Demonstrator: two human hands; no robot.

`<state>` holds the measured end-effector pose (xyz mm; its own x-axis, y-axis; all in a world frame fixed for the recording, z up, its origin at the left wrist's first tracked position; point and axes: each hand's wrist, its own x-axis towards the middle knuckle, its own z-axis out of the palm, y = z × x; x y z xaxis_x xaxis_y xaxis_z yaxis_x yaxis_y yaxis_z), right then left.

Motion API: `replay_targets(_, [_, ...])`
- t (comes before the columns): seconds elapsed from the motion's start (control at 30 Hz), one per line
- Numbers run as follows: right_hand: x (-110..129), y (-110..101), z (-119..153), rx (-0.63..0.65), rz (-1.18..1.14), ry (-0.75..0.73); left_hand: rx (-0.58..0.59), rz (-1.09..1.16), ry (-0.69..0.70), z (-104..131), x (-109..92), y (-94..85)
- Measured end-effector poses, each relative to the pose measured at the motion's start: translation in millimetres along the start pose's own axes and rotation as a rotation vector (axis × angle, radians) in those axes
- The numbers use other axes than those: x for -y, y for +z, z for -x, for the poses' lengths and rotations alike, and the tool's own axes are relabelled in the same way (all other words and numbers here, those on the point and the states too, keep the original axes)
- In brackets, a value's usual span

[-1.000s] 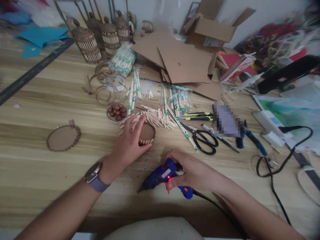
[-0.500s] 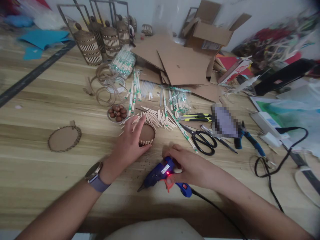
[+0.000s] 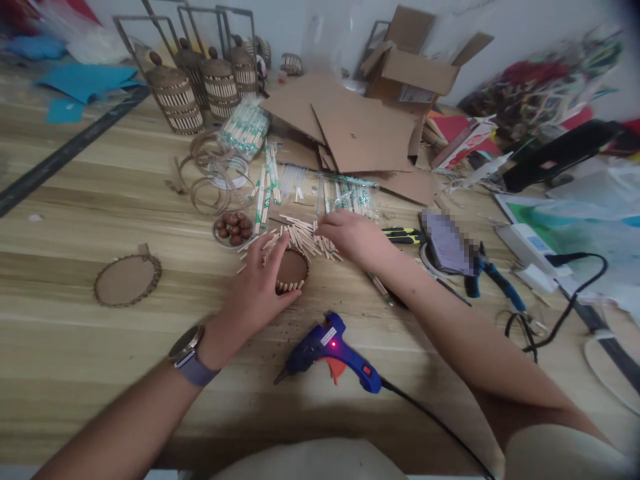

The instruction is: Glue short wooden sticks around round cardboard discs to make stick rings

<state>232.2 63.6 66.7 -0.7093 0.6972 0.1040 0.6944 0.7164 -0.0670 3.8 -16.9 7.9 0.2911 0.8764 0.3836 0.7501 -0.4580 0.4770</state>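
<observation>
Blue glue gun (image 3: 327, 350) laid on the wooden table (image 3: 125, 360), cardboard disc (image 3: 291, 270) ringed with short sticks beyond it, gripped at its rim by the left hand (image 3: 260, 277), stick pile (image 3: 300, 235) touched by the right hand (image 3: 353, 239), its grasp unclear

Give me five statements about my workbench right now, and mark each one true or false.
1. The glue gun lies on the table, untouched. True.
2. The left hand is on the pliers. False: it is at the stick-edged round base.
3. The right hand is at the loose short sticks. True.
4. The glue gun's light is green. False: it is red.
5. The brown balls sit in a bowl. True.
</observation>
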Motion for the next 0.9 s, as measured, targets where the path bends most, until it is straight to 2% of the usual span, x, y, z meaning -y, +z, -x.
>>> replay_targets(0.13, [-11,10,-21,0.078,-0.029,-0.041,-0.002,0.003,0.002,0,0,0.6])
replay_targets(0.37, [-15,5,-24,0.129,0.11,-0.111,0.004,0.021,0.005,0,0,-0.2])
replay_targets(0.47, [-14,2,-23,0.091,0.054,-0.119,0.003,0.005,-0.005,0,0,-0.8])
replay_targets(0.57, [-5,0,-10,-0.065,-0.184,-0.041,0.006,-0.003,-0.003,0,-1,-1.1])
replay_targets(0.67, [13,2,10,-0.161,-0.531,0.13,0.009,-0.001,0.0,-1,-1,-0.9])
replay_targets(0.77, [31,6,26,-0.107,-0.837,0.26,0.004,0.006,-0.003,-1,0,-0.4])
replay_targets(0.9, [42,10,33,0.034,-1.003,0.256,0.0,0.02,0.01,0,1,0.4])
